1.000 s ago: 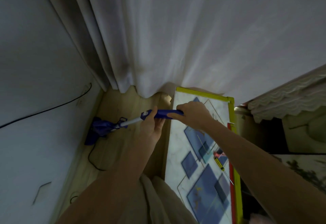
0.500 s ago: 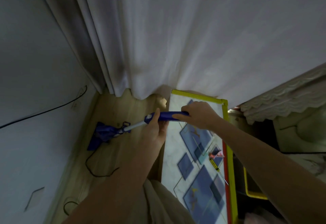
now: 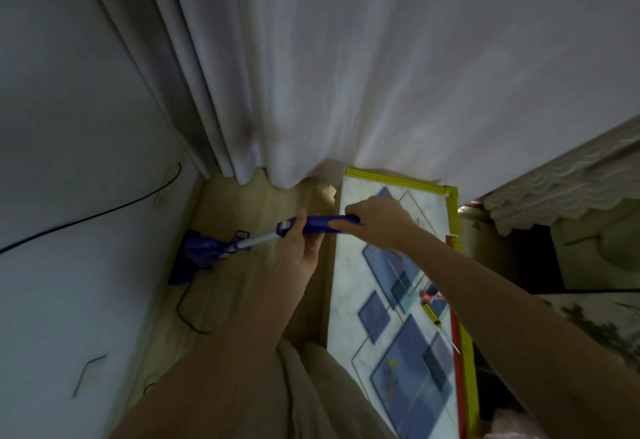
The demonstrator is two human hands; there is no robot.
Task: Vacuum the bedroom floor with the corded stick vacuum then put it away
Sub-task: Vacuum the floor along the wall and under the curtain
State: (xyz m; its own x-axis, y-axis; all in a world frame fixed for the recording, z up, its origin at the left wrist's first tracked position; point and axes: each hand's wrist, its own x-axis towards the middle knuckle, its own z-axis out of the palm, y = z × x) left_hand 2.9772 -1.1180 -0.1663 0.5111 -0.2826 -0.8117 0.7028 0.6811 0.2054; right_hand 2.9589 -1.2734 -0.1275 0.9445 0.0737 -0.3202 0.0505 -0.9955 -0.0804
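Observation:
The blue stick vacuum runs from my hands down to its dark blue floor head, which sits on the wooden floor against the left wall. A silver tube joins the handle to the head. My left hand grips the lower end of the blue handle from below. Gripping the handle's upper end is my right hand. The vacuum's black cord trails from the head along the floor.
White curtains hang to the floor ahead. A small table with a patterned top and yellow edge stands right of the floor strip, with a yellow screwdriver on it. The grey wall on the left carries a black cable.
The floor head has slid a little away from the corner, along the left wall toward me. Both hands keep their grip on the handle.

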